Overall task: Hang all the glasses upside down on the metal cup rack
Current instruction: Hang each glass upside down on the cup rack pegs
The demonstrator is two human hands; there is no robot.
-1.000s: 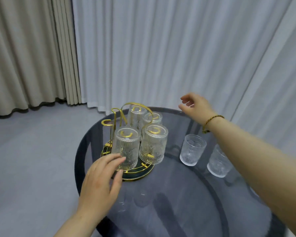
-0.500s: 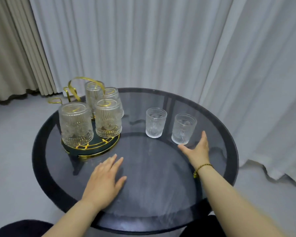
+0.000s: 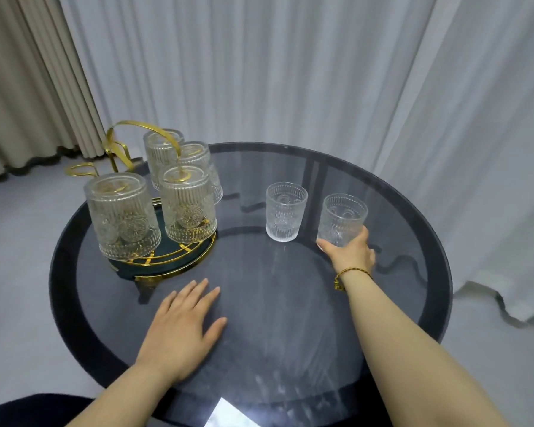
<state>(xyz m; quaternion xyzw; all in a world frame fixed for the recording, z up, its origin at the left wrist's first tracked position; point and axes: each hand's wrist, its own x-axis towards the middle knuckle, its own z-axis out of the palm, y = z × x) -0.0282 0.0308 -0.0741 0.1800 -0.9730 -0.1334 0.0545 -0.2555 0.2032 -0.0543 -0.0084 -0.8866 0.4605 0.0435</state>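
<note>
The gold metal cup rack (image 3: 127, 135) stands on its round dark base at the table's left, with several embossed glasses (image 3: 122, 215) hanging upside down on it and one empty gold hook (image 3: 80, 171) at its far left. Two upright glasses stand to the right. My right hand (image 3: 349, 252) is wrapped around the base of the right glass (image 3: 341, 218), which rests on the table. The other upright glass (image 3: 285, 215) stands free just left of it. My left hand (image 3: 182, 325) lies flat on the table, fingers apart, in front of the rack.
The round dark glass table (image 3: 420, 309) has a wide black rim, with white curtains (image 3: 290, 72) close behind it and beige curtains (image 3: 19, 87) at the left. Grey floor surrounds the table.
My right hand has moved forward from the table top and closed around the right glass. My left hand has stayed flat on the table. The view has shifted slightly.
</note>
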